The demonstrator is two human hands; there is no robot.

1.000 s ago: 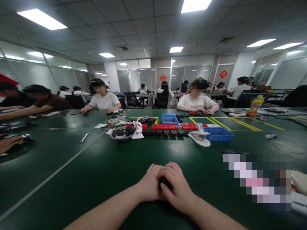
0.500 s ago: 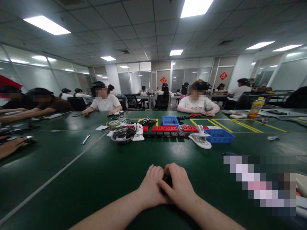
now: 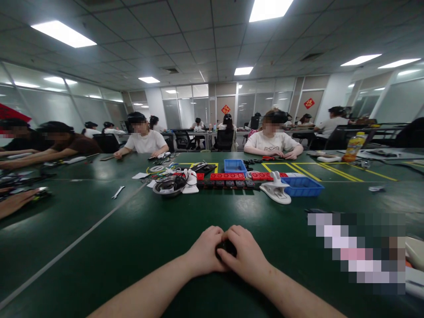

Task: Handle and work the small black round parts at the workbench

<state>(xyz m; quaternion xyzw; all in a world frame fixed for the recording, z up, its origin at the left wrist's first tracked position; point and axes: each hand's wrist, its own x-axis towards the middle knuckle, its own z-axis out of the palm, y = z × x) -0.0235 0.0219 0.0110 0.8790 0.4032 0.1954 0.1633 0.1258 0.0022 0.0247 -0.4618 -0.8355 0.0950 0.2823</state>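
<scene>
My left hand point(image 3: 207, 249) and my right hand point(image 3: 247, 252) meet low in the middle of the head view, just above or on the green table point(image 3: 142, 260). Between them is a small, dark, rounded object point(image 3: 228, 248). Both hands curl round it, the left at one side and the right at the other, with the right thumb across its near part. Fingers cover most of the object, so its kind does not show.
Ahead stand a metal bowl of cables point(image 3: 168, 186), red power strips point(image 3: 228, 177), a white clip base point(image 3: 275, 191) and a blue tray point(image 3: 303, 186). A wrench point(image 3: 118, 192) lies left. Two co-workers in white shirts sit opposite; another person's hand point(image 3: 20, 201) reaches in at left.
My hands have parted slightly, so more of the dark object shows between them. My left hand has shifted a little to the left.
</scene>
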